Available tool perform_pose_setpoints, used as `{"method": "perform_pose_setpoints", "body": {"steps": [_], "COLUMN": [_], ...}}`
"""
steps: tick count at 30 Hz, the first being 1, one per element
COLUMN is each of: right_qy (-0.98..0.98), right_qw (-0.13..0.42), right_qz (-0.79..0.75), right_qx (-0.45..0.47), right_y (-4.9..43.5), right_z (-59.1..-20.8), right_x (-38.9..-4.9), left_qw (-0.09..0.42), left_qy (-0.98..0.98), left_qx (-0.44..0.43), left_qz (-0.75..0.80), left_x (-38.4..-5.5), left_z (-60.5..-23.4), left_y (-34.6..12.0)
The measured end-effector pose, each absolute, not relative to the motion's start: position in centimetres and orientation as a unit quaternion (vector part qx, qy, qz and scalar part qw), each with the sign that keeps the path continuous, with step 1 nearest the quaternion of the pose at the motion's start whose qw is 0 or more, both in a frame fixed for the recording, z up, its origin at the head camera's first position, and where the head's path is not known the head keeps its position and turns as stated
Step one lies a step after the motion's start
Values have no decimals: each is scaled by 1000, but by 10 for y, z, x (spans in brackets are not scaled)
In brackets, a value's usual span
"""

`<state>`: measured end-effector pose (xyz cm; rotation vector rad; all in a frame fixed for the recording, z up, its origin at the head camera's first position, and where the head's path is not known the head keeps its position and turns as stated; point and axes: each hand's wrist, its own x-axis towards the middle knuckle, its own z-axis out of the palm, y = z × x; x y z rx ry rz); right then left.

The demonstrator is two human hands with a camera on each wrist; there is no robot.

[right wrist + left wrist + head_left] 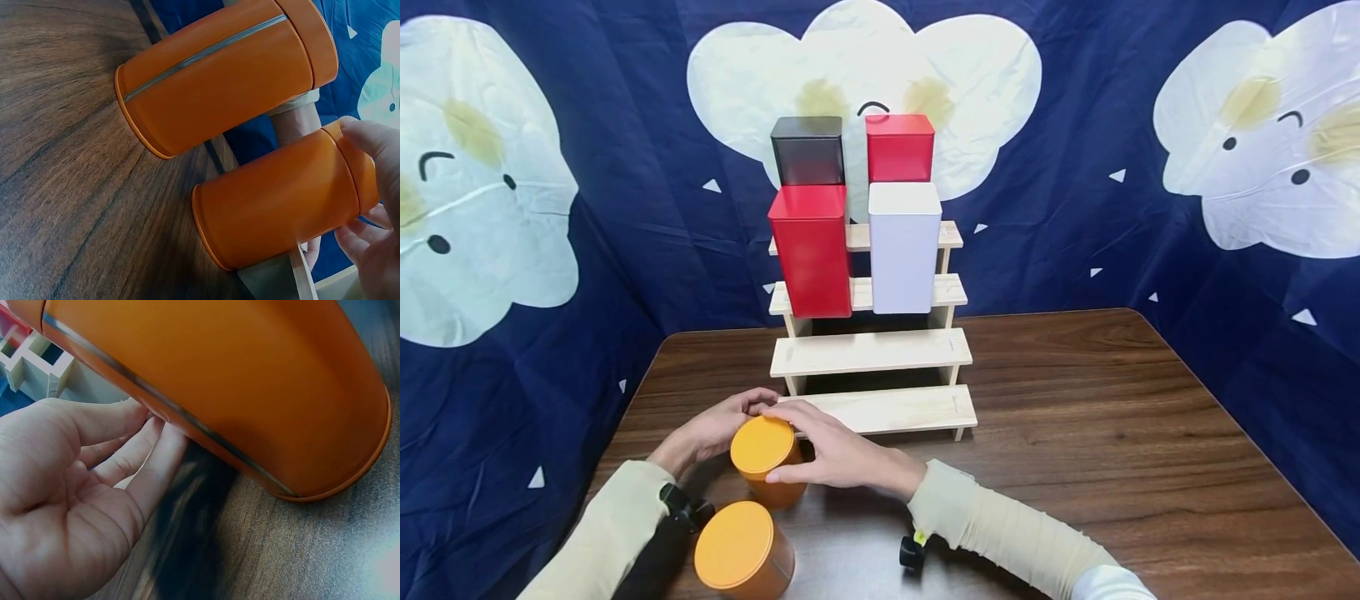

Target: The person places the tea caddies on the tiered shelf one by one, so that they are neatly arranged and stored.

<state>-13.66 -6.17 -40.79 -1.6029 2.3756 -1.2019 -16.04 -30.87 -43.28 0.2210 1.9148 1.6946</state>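
Two round orange canisters with lids are at the front left of the table. My right hand (835, 446) spans the lid of the farther canister (762, 450), thumb on the near side and fingers on the far side. In the right wrist view, that canister (278, 203) is upright, its base at or close to the tabletop. My left hand (718, 425) is at its left and far side; the left wrist view shows the fingertips touching an orange wall (237, 375), palm apart from it. Nearer me stands the second canister (748, 550), untouched.
Beyond the hands rises a pale wooden stepped rack (872, 354). Its upper steps bear a black tin (808, 152), a small red tin (900, 150), a tall red tin (812, 254) and a white tin (905, 250). Dark wooden table (1112, 417) extends right; blue cloth (1075, 250) hangs behind.
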Motion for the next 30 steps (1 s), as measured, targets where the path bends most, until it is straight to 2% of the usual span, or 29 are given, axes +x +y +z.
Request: {"method": "perform_pose_setpoints", "body": {"steps": [8, 30], "right_qy": [775, 778], "right_qw": [29, -2], "right_qz": [-368, -360], "right_qx": [-513, -514], "right_y": [-61, -51], "right_z": [-411, -401], "right_x": [-135, -129], "left_qw": [282, 290], "left_qy": [719, 713], "left_qx": [74, 62], "left_qz": [631, 635], "left_x": [-159, -159], "left_z": [-432, -430], "left_y": [-308, -306]}}
